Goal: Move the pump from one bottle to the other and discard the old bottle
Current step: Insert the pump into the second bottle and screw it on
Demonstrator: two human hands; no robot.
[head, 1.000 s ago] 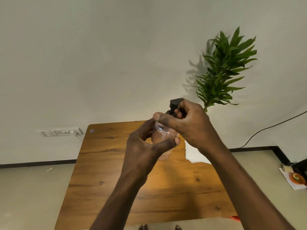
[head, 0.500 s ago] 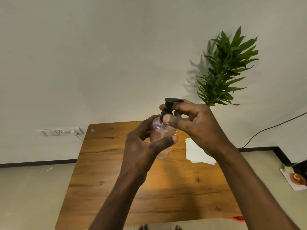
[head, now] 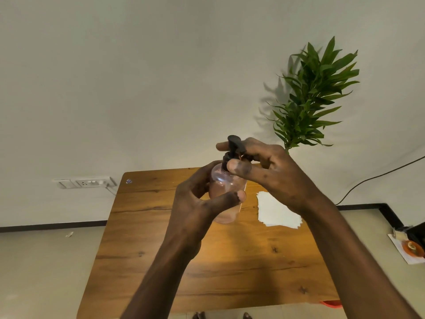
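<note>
I hold a clear plastic bottle [head: 224, 184] upright in the air above the wooden table [head: 207, 272]. My left hand [head: 197, 203] wraps around the bottle's body, thumb across the front. A black pump [head: 232, 148] sits in the bottle's neck. My right hand [head: 264, 171] grips the pump's collar from the right, thumb and fingers pinched around it. Only this one bottle is in sight.
A white sheet of paper [head: 276, 211] lies on the table at the back right. A green plant [head: 315, 93] stands behind the table against the wall. A wall socket [head: 85, 182] is at left, and something orange [head: 331, 303] peeks out below the table's right edge.
My right hand has turned around the pump's collar, and the pump head has swung from pointing right to pointing towards me. The bottle stays in my left hand at the same place.
</note>
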